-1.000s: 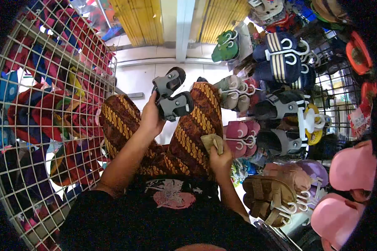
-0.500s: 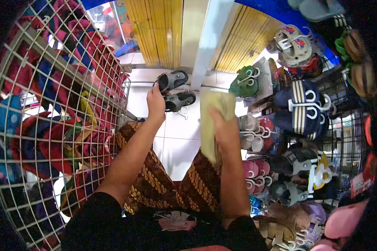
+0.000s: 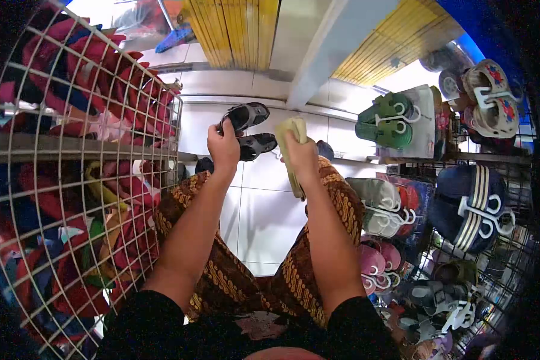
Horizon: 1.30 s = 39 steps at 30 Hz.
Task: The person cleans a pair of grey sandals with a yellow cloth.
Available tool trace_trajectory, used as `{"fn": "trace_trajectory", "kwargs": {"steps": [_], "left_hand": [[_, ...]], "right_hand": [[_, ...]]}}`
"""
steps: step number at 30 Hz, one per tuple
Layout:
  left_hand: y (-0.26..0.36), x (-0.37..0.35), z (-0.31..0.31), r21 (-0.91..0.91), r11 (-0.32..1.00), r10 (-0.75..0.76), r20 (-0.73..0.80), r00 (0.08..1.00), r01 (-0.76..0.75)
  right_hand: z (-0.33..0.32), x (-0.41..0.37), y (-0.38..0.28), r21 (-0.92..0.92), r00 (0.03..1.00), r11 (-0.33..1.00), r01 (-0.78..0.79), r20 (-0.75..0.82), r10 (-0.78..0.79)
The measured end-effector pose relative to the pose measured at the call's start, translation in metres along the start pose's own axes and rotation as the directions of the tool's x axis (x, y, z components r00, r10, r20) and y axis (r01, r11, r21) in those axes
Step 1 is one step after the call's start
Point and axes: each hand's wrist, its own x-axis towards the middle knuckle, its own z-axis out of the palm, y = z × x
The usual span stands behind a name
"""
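A pair of grey and black sandals (image 3: 257, 147) is held out over the white floor by my left hand (image 3: 223, 145), its fingers closed on the near end of the upper one. My right hand (image 3: 303, 157) grips a folded pale yellow-green cloth (image 3: 293, 129), just to the right of the sandals. Cloth and sandals look slightly apart. The fingers beneath each held thing are mostly hidden.
On the left stands a wire grid rack (image 3: 96, 162) full of red and dark goods. Hanging footwear lines the right side, among it green sandals (image 3: 390, 122), navy slides (image 3: 473, 207) and pink sandals (image 3: 378, 264). A pale post (image 3: 336, 51) rises ahead, beside yellow slatted panels (image 3: 234, 33).
The cloth has moved left, closer to the sandals, and turned more edge-on. My left hand keeps its hold on the sandals. The view has shifted, and my knees show wider apart.
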Motion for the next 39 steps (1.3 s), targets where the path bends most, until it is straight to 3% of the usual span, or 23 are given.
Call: {"fn": "trace_trajectory", "kwargs": {"steps": [4, 6, 10, 13, 16, 18, 19, 23, 26, 28, 32, 34, 37, 39], "left_hand": [[-0.007, 0.001, 0.006, 0.015, 1.000, 0.012, 0.082, 0.997, -0.013], [-0.010, -0.007, 0.011, -0.019, 1.000, -0.005, 0.100, 0.995, 0.007], [-0.026, -0.012, 0.011, 0.101, 0.995, -0.015, 0.127, 0.992, 0.002], [-0.028, -0.023, 0.008, 0.293, 0.946, 0.077, 0.203, 0.976, -0.136], [-0.027, -0.027, 0.013, -0.068, 0.997, -0.031, 0.231, 0.972, 0.048], [-0.027, -0.029, 0.014, -0.030, 0.998, -0.039, 0.255, 0.966, 0.048], [-0.026, -0.032, 0.014, -0.022, 0.998, -0.053, 0.272, 0.961, 0.062], [-0.038, -0.039, 0.017, -0.043, 0.994, -0.091, 0.216, 0.972, 0.102], [-0.032, -0.045, 0.022, -0.034, 0.999, -0.026, 0.208, 0.978, 0.033], [-0.014, -0.051, 0.020, 0.088, 0.991, 0.087, 0.188, 0.978, -0.105], [-0.011, -0.047, 0.015, 0.295, 0.911, 0.252, 0.157, 0.955, -0.289], [-0.018, -0.045, 0.015, 0.278, 0.910, 0.265, 0.184, 0.946, -0.309], [-0.016, -0.049, 0.014, 0.332, 0.858, 0.334, 0.220, 0.916, -0.392], [-0.011, -0.049, 0.010, 0.337, 0.826, 0.385, 0.249, 0.888, -0.453]], "right_hand": [[0.004, 0.002, 0.001, 0.086, 0.999, 0.996, 0.033, 0.003, -0.034], [0.007, 0.002, -0.001, 0.119, 0.999, 0.993, -0.025, 0.025, 0.022], [0.008, -0.001, -0.002, 0.171, 0.997, 0.983, -0.070, 0.039, 0.064], [0.008, 0.005, 0.009, 0.176, 0.997, 0.981, -0.078, 0.025, 0.075], [0.003, 0.003, 0.011, 0.280, 0.993, 0.953, -0.114, 0.053, 0.103], [0.000, 0.002, 0.009, 0.374, 0.985, 0.912, -0.169, 0.107, 0.138], [-0.002, 0.000, 0.006, 0.200, 0.991, 0.972, -0.126, 0.079, 0.112], [0.001, 0.007, 0.019, 0.170, 0.988, 0.973, -0.154, 0.034, 0.151], [-0.001, 0.012, 0.022, 0.170, 0.989, 0.975, -0.146, 0.015, 0.146], [-0.003, 0.013, 0.025, 0.229, 0.989, 0.963, -0.144, 0.067, 0.132], [0.001, 0.017, 0.036, 0.068, 0.993, 0.995, -0.075, 0.101, 0.068], [-0.003, 0.012, 0.027, 0.060, 0.987, 0.990, -0.127, 0.108, 0.120], [0.000, 0.003, 0.026, -0.036, 0.999, 0.999, -0.008, -0.040, 0.007], [0.004, 0.012, 0.036, 0.063, 0.997, 0.996, -0.058, 0.051, 0.055]]}}
